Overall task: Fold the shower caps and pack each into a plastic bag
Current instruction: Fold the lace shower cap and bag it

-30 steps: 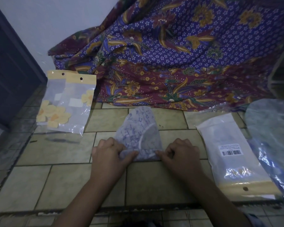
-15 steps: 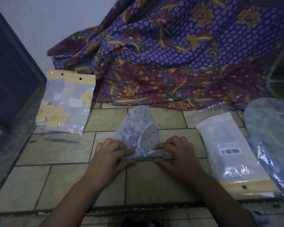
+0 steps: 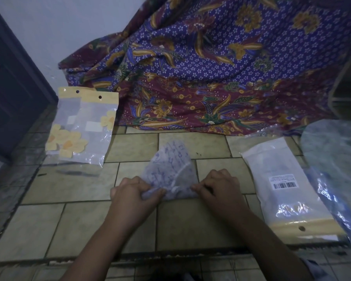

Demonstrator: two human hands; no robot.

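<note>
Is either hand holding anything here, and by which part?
Both hold the folded shower cap, which lies on the tiled floor: the left hand pinches its near-left corner, the right hand its near-right corner.

Tiled floor [image 3: 69, 220]: folded cap [image 3: 170, 165], centre; two flower-print bags [image 3: 83, 128], left; barcoded packet [image 3: 282, 179], right; blue plastic [image 3: 332, 195], far right; patterned cloth [image 3: 211, 78], rear.

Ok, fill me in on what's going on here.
A person is folding a translucent, purple-printed shower cap on the tiled floor. The left hand and the right hand each pinch its near edge. It lies folded into a wedge, not yet bagged. Flower-printed plastic bags lie to the left, and a pack with a barcode label lies to the right. A batik cloth is draped behind.
</note>
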